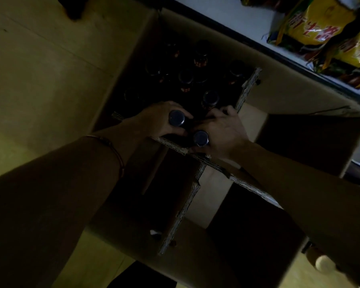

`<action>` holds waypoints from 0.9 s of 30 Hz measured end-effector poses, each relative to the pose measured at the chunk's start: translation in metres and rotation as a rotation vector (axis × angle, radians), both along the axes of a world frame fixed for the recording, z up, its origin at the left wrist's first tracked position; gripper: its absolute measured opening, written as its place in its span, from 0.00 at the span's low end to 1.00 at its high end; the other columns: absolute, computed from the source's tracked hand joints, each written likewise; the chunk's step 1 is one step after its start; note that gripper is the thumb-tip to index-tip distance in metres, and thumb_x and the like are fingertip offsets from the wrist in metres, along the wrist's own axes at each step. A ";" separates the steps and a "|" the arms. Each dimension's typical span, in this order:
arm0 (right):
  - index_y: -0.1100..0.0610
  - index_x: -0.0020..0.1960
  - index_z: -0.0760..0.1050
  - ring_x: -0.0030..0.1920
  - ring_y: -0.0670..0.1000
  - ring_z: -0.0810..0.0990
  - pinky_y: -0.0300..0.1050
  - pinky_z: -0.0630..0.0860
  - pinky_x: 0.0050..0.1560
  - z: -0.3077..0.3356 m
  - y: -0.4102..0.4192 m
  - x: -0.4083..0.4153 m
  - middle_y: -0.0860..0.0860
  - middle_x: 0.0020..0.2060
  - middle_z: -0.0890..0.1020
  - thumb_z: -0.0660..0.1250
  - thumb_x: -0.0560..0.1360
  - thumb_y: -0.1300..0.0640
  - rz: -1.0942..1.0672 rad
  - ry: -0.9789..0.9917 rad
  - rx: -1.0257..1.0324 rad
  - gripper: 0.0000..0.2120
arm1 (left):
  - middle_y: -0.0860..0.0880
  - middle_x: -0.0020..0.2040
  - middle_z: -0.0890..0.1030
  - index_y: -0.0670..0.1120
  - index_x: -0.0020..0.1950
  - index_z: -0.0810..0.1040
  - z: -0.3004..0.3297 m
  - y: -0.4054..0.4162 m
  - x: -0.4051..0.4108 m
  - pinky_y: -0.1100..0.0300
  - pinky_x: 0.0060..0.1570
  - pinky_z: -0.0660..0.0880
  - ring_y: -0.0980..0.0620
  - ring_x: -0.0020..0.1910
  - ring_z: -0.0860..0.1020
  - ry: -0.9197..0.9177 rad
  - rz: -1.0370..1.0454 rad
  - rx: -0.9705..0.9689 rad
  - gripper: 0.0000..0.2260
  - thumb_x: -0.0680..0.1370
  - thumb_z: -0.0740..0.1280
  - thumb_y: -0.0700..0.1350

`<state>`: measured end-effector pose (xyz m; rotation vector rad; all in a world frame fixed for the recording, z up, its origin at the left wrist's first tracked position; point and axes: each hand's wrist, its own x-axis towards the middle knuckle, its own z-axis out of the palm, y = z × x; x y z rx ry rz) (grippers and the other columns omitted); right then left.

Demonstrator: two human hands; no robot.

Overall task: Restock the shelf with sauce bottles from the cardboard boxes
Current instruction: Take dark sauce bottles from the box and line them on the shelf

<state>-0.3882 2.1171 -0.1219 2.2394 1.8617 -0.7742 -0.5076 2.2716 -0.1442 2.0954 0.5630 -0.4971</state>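
Sauce bottles in both hands, right over the open cardboard box (146, 48)!
Left hand (160, 119) has its grip wrapped round one dark-capped bottle (176, 118); right hand (222, 132) clasps another bottle (201, 138) just beside it, more bottles (210, 98) standing behind.

I see the open cardboard box (150, 59) ahead on the floor (40, 69), bottles (211, 98) standing inside it. The shelf (237, 21) with packets (320, 28) lies to its right; another box (195, 246) sits nearer me.
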 end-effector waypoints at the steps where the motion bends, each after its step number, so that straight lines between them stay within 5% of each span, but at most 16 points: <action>1: 0.38 0.62 0.74 0.64 0.50 0.68 0.49 0.54 0.56 0.001 0.000 0.000 0.42 0.57 0.79 0.64 0.71 0.31 -0.018 0.019 -0.007 0.23 | 0.47 0.67 0.71 0.48 0.63 0.78 0.003 -0.003 0.001 0.79 0.55 0.60 0.55 0.64 0.70 0.004 0.025 -0.015 0.22 0.71 0.76 0.42; 4: 0.39 0.62 0.75 0.63 0.50 0.71 0.48 0.54 0.57 0.006 -0.004 -0.005 0.44 0.57 0.80 0.67 0.72 0.36 -0.052 0.076 0.004 0.19 | 0.48 0.65 0.71 0.42 0.62 0.78 0.011 -0.013 -0.003 0.87 0.43 0.57 0.56 0.61 0.69 0.010 0.091 -0.074 0.19 0.71 0.74 0.37; 9: 0.45 0.64 0.77 0.64 0.56 0.73 0.48 0.69 0.62 0.031 -0.022 -0.019 0.49 0.64 0.79 0.71 0.73 0.44 -0.329 0.298 0.112 0.20 | 0.50 0.58 0.76 0.41 0.55 0.80 0.041 -0.015 -0.014 0.82 0.43 0.62 0.55 0.60 0.72 0.010 0.176 -0.102 0.14 0.72 0.75 0.42; 13: 0.48 0.65 0.77 0.67 0.54 0.72 0.43 0.68 0.64 0.078 -0.033 -0.019 0.48 0.69 0.74 0.72 0.74 0.47 -0.418 0.406 0.190 0.20 | 0.55 0.42 0.77 0.43 0.46 0.79 0.080 -0.026 -0.025 0.75 0.40 0.66 0.68 0.40 0.75 -0.074 0.365 -0.121 0.09 0.72 0.75 0.45; 16: 0.53 0.58 0.81 0.58 0.54 0.80 0.48 0.74 0.61 0.122 -0.039 -0.013 0.51 0.58 0.83 0.72 0.73 0.45 -0.505 0.451 0.320 0.17 | 0.56 0.46 0.76 0.42 0.45 0.79 0.121 -0.039 -0.024 0.74 0.47 0.67 0.67 0.44 0.74 -0.145 0.427 -0.083 0.08 0.73 0.74 0.45; 18: 0.56 0.51 0.84 0.45 0.50 0.83 0.49 0.79 0.49 0.158 -0.041 -0.006 0.52 0.46 0.86 0.71 0.72 0.43 -0.626 0.488 0.420 0.18 | 0.54 0.54 0.77 0.43 0.46 0.80 0.153 -0.049 -0.015 0.73 0.57 0.66 0.65 0.54 0.73 -0.196 0.440 -0.064 0.08 0.73 0.73 0.46; 23: 0.58 0.48 0.84 0.44 0.42 0.83 0.41 0.80 0.45 0.256 -0.042 0.002 0.48 0.42 0.85 0.73 0.72 0.51 -0.807 0.590 0.609 0.10 | 0.62 0.38 0.76 0.41 0.45 0.81 0.262 -0.071 0.016 0.81 0.39 0.67 0.78 0.37 0.74 -0.393 0.589 -0.073 0.08 0.76 0.70 0.45; 25: 0.61 0.44 0.83 0.40 0.41 0.82 0.39 0.78 0.41 0.300 -0.048 0.005 0.48 0.37 0.84 0.73 0.73 0.56 -0.799 0.639 0.662 0.08 | 0.61 0.37 0.77 0.47 0.40 0.80 0.313 -0.076 0.022 0.79 0.39 0.69 0.76 0.37 0.75 -0.445 0.558 -0.072 0.06 0.76 0.70 0.45; 27: 0.66 0.41 0.81 0.40 0.50 0.83 0.50 0.79 0.40 0.349 -0.057 0.010 0.56 0.36 0.84 0.72 0.73 0.57 -0.821 0.655 0.732 0.11 | 0.58 0.34 0.80 0.52 0.34 0.76 0.367 -0.083 0.026 0.73 0.38 0.73 0.68 0.37 0.79 -0.485 0.503 -0.039 0.11 0.76 0.71 0.48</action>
